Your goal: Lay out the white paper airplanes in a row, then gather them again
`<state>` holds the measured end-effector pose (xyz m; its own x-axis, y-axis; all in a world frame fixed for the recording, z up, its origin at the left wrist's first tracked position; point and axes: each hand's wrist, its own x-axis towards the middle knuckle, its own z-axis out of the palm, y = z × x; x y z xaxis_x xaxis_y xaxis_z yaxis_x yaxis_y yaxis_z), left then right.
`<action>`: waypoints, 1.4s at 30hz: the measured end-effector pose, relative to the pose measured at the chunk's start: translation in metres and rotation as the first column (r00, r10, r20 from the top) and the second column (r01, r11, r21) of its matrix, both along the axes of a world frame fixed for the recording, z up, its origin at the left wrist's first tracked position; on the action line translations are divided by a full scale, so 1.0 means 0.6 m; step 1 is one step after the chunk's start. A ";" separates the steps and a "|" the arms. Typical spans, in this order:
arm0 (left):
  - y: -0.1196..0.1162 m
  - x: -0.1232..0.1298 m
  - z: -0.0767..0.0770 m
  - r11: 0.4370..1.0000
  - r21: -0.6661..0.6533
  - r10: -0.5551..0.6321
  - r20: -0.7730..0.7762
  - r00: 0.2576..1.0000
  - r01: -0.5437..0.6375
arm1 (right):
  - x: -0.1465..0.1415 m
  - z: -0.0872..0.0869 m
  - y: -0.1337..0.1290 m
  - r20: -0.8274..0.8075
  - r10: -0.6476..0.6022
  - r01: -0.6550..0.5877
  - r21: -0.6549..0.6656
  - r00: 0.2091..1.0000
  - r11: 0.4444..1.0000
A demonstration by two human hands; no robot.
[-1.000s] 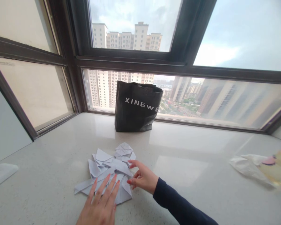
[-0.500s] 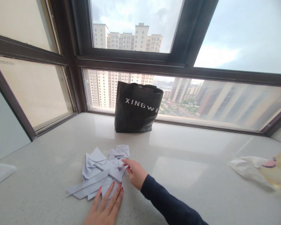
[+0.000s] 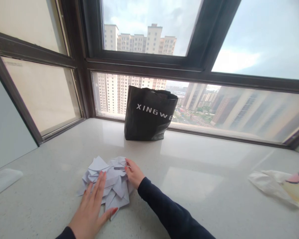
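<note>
Left hand [image 3: 89,203] spread open, right hand [image 3: 135,175] curled, pinch uncertain. Nearer than the black bag [image 3: 149,124]: folded papers [image 3: 117,194], heaped under left fingers, right fingertips at their edge. Gathering step, seemingly; next move probably calls for drawing in loose corners.

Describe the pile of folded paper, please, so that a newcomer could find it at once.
Find the black bag standing by the window, on the pale surface. Come nearer and slightly left, to the pile of folded paper, with the left hand on it and the right hand at its right edge. Unlike the upright bag, it is a low heap of white, sharp-cornered pieces.
</note>
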<state>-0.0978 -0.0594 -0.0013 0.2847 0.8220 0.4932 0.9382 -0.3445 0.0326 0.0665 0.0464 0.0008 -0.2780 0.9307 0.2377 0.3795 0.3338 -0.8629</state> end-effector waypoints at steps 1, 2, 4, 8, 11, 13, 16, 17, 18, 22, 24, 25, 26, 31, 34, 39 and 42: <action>0.009 -0.005 0.002 0.998 -0.003 -0.058 0.010 0.998 0.058 | -0.006 0.005 -0.004 0.000 -0.003 0.003 -0.009 1.000 1.000; 0.014 -0.010 0.007 0.994 -0.004 -0.105 0.017 0.994 0.105 | -0.007 0.010 -0.007 0.002 -0.018 0.018 -0.023 1.000 1.000; 0.014 -0.020 0.024 0.990 -0.003 -0.142 0.022 0.990 0.143 | 0.005 0.022 -0.012 0.004 -0.064 0.064 -0.047 0.998 0.997; -0.018 -0.029 0.055 0.995 0.059 -0.075 0.017 0.997 0.074 | 0.059 0.033 -0.039 -0.012 -0.152 0.150 -0.109 0.988 0.983; -0.042 -0.016 0.056 0.994 0.105 -0.035 -0.017 0.999 0.037 | 0.086 0.025 -0.083 -0.071 -0.172 0.150 -0.249 0.982 0.957; -0.047 0.000 0.047 0.995 0.096 -0.013 -0.065 0.998 0.019 | 0.084 0.018 -0.111 -0.132 -0.168 0.114 -0.341 0.977 0.933; -0.036 0.019 0.032 0.994 0.106 0.043 -0.117 0.992 -0.031 | 0.058 0.012 -0.126 -0.210 -0.132 0.053 -0.344 0.969 0.937; -0.030 0.020 0.027 0.992 0.115 0.065 -0.122 0.990 -0.051 | 0.048 0.012 -0.124 -0.231 -0.114 0.038 -0.313 0.966 0.949; -0.023 0.019 0.023 0.989 0.129 0.081 -0.123 0.989 -0.065 | 0.040 0.015 -0.120 -0.241 -0.094 0.026 -0.270 0.966 0.963; -0.011 0.000 0.015 0.984 0.167 0.092 -0.140 0.986 -0.068 | 0.043 0.039 -0.097 -0.024 0.056 -0.056 0.004 0.998 0.998; -0.016 -0.009 0.017 0.982 0.181 0.078 -0.152 0.985 -0.050 | 0.067 0.052 -0.089 0.222 0.131 -0.151 0.073 0.966 0.986; -0.020 -0.013 0.019 0.982 0.184 0.069 -0.157 0.985 -0.040 | 0.081 0.056 -0.085 0.333 0.160 -0.191 0.063 0.929 0.980; -0.024 -0.016 0.022 0.982 0.184 0.063 -0.156 0.986 -0.033 | 0.095 0.057 -0.081 0.424 0.176 -0.213 0.040 0.888 0.976; -0.028 -0.025 0.036 0.983 0.118 0.150 -0.045 0.988 -0.144 | 0.125 0.050 -0.057 0.568 0.186 -0.203 -0.034 0.802 0.979; -0.021 -0.031 0.035 0.979 0.004 0.203 0.025 0.979 -0.203 | 0.111 0.048 -0.044 0.545 0.133 -0.175 0.025 0.828 0.984; -0.005 -0.037 0.024 0.991 -0.043 0.129 -0.009 0.992 -0.129 | 0.069 0.049 -0.027 0.565 0.110 -0.156 0.035 0.818 0.987; 0.007 -0.041 0.019 0.996 -0.013 0.093 -0.033 0.995 -0.093 | 0.049 0.049 -0.023 0.577 0.088 -0.129 0.030 0.812 0.991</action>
